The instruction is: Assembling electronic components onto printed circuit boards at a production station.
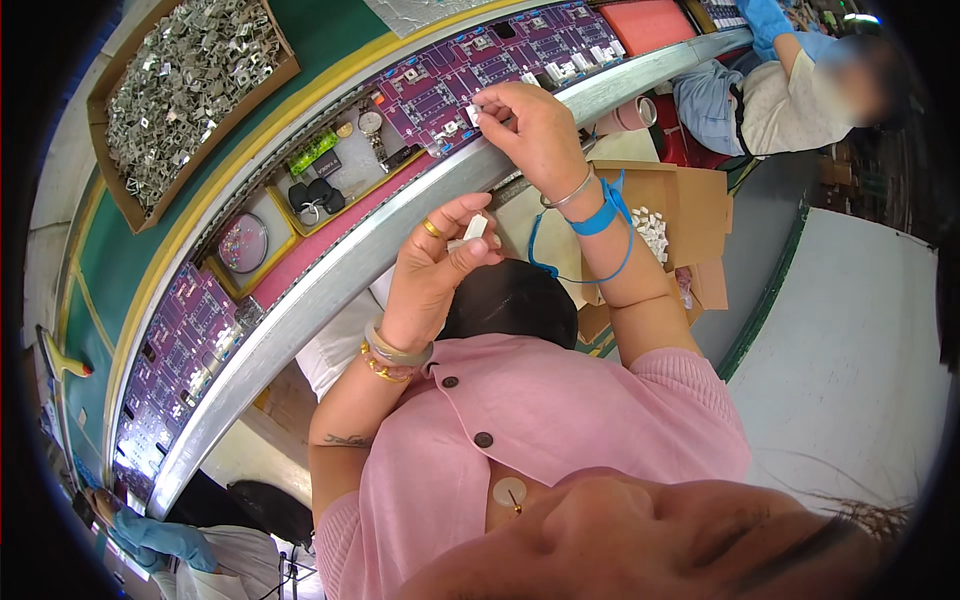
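Note:
My left hand is in front of the metal rail, its fingers closed around small white plastic parts that look like connectors. Farther up and to the right, my right hand pinches one small white connector between thumb and fingertips. That connector is at the near edge of a purple circuit board, and I cannot tell whether it touches it. Several white connectors stand on the boards farther right. A blue wrist strap circles my right wrist.
A metal rail runs along the line's near side. An open cardboard box holds white parts by my right forearm. Beyond the line is a carton of metal pieces. Yellow trays hold a watch and a round dish. A co-worker sits right.

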A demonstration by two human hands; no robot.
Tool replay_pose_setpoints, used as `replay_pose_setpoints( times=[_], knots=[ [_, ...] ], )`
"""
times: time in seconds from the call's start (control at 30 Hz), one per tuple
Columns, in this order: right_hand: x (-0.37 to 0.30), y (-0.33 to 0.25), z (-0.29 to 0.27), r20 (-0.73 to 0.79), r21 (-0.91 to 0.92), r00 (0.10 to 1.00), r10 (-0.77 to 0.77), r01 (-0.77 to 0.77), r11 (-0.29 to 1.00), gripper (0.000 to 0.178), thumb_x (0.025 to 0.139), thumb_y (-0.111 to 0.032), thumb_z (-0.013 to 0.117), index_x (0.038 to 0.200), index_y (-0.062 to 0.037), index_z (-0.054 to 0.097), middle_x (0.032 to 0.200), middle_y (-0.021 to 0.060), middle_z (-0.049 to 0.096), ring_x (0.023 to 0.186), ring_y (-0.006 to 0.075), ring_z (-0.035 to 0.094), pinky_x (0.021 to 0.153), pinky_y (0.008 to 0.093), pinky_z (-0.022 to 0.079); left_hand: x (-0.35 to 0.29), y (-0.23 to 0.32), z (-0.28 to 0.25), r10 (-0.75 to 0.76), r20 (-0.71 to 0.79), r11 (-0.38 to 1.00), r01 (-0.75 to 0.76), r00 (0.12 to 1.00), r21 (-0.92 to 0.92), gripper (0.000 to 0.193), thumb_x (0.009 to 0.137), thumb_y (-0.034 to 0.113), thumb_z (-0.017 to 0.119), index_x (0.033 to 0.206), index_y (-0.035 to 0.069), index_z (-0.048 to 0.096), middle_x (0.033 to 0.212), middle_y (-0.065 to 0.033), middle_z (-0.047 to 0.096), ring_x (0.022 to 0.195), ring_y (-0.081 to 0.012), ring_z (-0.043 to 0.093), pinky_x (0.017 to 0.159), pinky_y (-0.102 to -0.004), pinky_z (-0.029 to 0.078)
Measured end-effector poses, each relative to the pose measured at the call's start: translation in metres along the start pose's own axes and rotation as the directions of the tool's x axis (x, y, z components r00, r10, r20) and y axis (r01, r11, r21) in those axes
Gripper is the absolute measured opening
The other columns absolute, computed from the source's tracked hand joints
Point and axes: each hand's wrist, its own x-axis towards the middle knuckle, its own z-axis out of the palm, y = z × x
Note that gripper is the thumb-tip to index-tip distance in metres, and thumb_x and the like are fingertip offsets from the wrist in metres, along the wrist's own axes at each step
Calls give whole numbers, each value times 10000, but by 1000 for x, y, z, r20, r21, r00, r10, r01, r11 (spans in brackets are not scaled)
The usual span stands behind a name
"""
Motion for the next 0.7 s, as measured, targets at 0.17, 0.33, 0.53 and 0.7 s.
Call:
replay_pose_setpoints(
  times=[0.17, 0.33, 0.53, 0.7],
  knots=[
    [4, -2, 1, 1, -74, 1000, -29, 29, 997, 165, 776, -51, 636, 938, -21, 633, 798, 84, 622, 685, 176, 613, 585, 264, 492, 1, 0, 0, 41, -38, 998, -39, 998, 40, 444, 824, 83, 657, 1238, 59, 498, 1134, -92, 576, 929, -159, 581, 798, -282, 496],
    [4, -2, 3, 6, -109, 999, -31, 32, 994, 152, 770, -54, 637, 918, -21, 633, 787, 88, 619, 679, 193, 606, 585, 277, 494, 2, 2, 3, 64, -55, 998, -64, 996, 2, 414, 789, -21, 662, 1177, 22, 524, 1058, -86, 616, 920, -148, 588, 819, -278, 497],
    [4, -4, 5, -35, -153, 998, -49, 43, 987, 139, 763, -66, 640, 895, -23, 628, 763, 84, 615, 671, 206, 602, 584, 293, 488, 1, -1, -1, 75, -53, 997, -73, 996, 34, 440, 783, 48, 691, 1183, 44, 509, 1083, -98, 602, 953, -172, 583, 824, -295, 496],
    [5, -6, -1, -28, -266, 989, -146, 133, 955, 144, 761, -74, 650, 901, -44, 639, 865, 81, 625, 773, 219, 592, 598, 306, 485, -1, 0, -1, 54, -40, 999, -54, 998, 1, 452, 789, 114, 706, 1187, 51, 501, 1101, -88, 592, 969, -170, 578, 830, -287, 492]
  ],
)
